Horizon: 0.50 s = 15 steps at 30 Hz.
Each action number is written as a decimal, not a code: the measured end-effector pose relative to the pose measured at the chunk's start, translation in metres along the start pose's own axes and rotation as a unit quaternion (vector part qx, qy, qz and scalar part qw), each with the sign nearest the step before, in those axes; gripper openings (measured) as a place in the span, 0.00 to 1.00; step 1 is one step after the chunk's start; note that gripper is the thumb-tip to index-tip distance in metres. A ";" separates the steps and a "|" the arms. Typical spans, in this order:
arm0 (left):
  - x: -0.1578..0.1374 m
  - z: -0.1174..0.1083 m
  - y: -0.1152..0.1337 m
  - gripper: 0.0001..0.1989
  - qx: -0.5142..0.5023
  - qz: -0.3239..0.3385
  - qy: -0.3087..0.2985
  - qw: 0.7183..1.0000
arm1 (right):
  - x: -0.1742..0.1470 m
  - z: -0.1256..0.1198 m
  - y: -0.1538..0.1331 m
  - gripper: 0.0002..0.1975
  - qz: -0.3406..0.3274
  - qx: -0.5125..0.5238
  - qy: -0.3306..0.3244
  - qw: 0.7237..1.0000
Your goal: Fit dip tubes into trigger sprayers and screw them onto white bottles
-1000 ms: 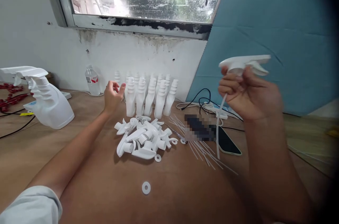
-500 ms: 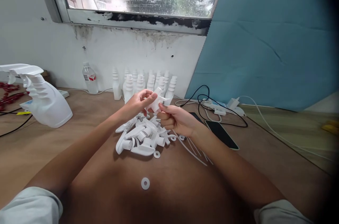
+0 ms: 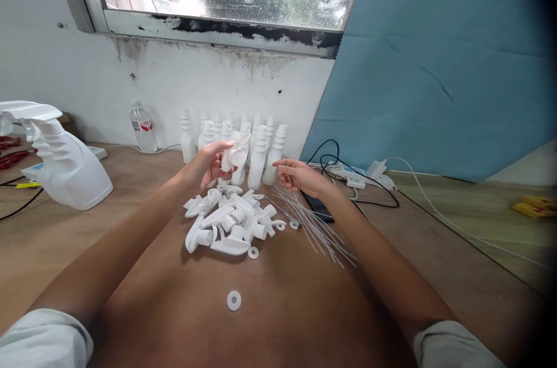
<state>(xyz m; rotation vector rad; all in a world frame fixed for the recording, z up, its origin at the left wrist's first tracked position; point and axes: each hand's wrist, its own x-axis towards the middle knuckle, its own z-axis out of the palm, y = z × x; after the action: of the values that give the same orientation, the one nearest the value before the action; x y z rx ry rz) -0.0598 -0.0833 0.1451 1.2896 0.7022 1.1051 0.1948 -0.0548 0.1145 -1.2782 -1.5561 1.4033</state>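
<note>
The right hand has come away from the white spray head, which I saw both hands gripping half a second ago. I judge that the left hand alone now carries it, thumb and fingers closed around it, in front of the white bottles. The right hand is partly open, fingers bent, nothing I can make out in it, near the thin tubes on the worktop. Red print marks the label on the clear bottle, too small for me to read.
</note>
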 end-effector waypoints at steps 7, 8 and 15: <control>0.002 -0.001 -0.001 0.08 -0.108 -0.060 -0.026 0.992 | 0.018 -0.029 0.031 0.10 0.046 -0.170 0.026 0.984; 0.003 -0.001 -0.002 0.08 -0.109 -0.064 -0.026 0.992 | 0.018 -0.031 0.030 0.10 0.037 -0.197 0.026 0.979; 0.002 0.003 -0.004 0.17 -0.124 -0.065 -0.010 0.990 | 0.016 -0.024 0.025 0.11 0.039 -0.350 -0.086 0.932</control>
<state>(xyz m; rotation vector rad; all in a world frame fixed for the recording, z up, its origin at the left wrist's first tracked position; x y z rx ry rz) -0.0559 -0.0822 0.1424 1.0278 0.6052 1.0358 0.2180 -0.0333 0.0933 -1.6592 -2.2719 1.0470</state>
